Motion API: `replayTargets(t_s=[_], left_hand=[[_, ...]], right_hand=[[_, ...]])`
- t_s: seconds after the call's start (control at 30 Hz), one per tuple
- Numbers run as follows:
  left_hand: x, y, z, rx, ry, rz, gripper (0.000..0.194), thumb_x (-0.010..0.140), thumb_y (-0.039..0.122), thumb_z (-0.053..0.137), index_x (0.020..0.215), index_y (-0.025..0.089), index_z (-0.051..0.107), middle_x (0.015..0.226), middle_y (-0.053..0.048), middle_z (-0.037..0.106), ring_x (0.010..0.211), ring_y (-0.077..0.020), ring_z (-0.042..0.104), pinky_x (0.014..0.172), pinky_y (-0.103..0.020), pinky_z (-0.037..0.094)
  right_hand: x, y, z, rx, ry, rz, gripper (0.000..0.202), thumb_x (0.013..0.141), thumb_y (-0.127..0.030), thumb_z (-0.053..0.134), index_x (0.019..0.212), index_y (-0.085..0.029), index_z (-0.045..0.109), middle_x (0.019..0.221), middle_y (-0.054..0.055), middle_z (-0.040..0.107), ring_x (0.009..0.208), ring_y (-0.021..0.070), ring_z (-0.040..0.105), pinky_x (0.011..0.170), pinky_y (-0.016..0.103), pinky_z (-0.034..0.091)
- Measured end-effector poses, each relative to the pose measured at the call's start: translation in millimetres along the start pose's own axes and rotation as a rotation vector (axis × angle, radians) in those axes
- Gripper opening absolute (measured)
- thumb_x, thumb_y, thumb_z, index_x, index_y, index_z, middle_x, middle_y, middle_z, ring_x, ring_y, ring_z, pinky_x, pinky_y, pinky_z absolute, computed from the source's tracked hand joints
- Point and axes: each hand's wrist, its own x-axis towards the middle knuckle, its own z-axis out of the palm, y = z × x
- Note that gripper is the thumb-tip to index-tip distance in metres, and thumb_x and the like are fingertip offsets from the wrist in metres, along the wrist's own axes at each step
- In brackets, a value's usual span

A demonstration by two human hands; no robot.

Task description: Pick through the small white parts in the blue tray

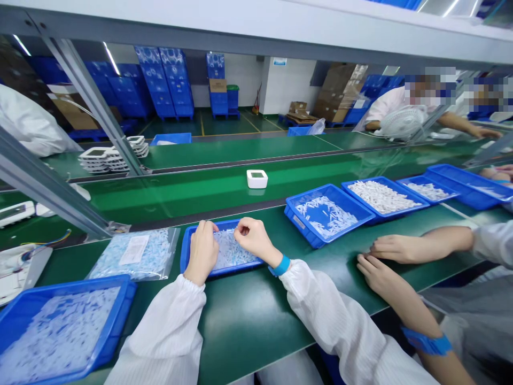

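Note:
A small blue tray (185,251) of tiny white and light-blue pieces (230,248) lies before me on the green bench. My left hand (204,248) is over its left end, fingers bent and closed; whatever may be in them is hidden. Above the tray's right half, my right hand (256,239) pinches with thumb and forefinger, but anything between them is too small to make out. A blue band circles my right wrist. Left of the tray is a clear plastic bag (156,262) of similar pieces with a white label (134,249).
At lower left sits a larger blue tray (128,299) of small pieces. Several blue trays (315,238) with white parts line the right. A co-worker's hands (395,262) rest on the bench there. A white device with a screen (257,179) stands on the green belt (192,190).

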Motion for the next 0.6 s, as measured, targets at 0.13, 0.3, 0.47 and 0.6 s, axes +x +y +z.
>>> replayTargets(t_s=[0.13, 0.3, 0.47, 0.6], left_hand=[[0.6, -0.4, 1.1, -0.047, -0.010, -0.052, 0.033, 0.071, -0.003, 0.032, 0.095, 0.017, 0.042, 0.084, -0.006, 0.056, 0.077, -0.0200, 0.056, 0.068, -0.030, 0.041], [2.4, 1.0, 2.3, -0.133, -0.044, -0.061, 0.025, 0.081, 0.003, 0.030, 0.100, 0.017, 0.039, 0.073, -0.003, 0.057, 0.066, -0.0184, 0.058, 0.060, -0.027, 0.039], [3.6, 4.4, 0.5, -0.097, -0.056, 0.105, 0.016, 0.088, 0.013, 0.037, 0.098, 0.019, 0.048, 0.084, -0.005, 0.063, 0.080, -0.0200, 0.059, 0.073, -0.031, 0.041], [3.6, 5.2, -0.1, -0.048, -0.021, 0.114, 0.014, 0.089, 0.017, 0.041, 0.094, 0.019, 0.053, 0.086, -0.006, 0.063, 0.086, -0.0216, 0.058, 0.076, -0.033, 0.040]], right_hand=[[0.3, 1.7, 0.5, 0.077, -0.066, -0.037, 0.031, 0.077, -0.009, 0.051, 0.107, -0.017, 0.058, 0.067, -0.002, 0.059, 0.061, 0.0125, 0.055, 0.062, 0.023, 0.042], [2.7, -0.7, -1.1, 0.117, 0.042, -0.117, 0.026, 0.090, -0.016, 0.042, 0.108, -0.017, 0.062, 0.096, 0.008, 0.066, 0.088, 0.0175, 0.060, 0.079, 0.029, 0.045], [-0.1, -19.9, -0.5, 0.224, 0.107, -0.027, 0.016, 0.088, -0.023, 0.052, 0.088, -0.018, 0.067, 0.083, 0.005, 0.066, 0.074, 0.0154, 0.058, 0.071, 0.027, 0.045], [0.4, -20.4, 7.5, 0.423, 0.055, 0.080, 0.013, 0.084, -0.025, 0.057, 0.084, -0.017, 0.068, 0.080, 0.004, 0.065, 0.071, 0.0148, 0.057, 0.068, 0.027, 0.046]])
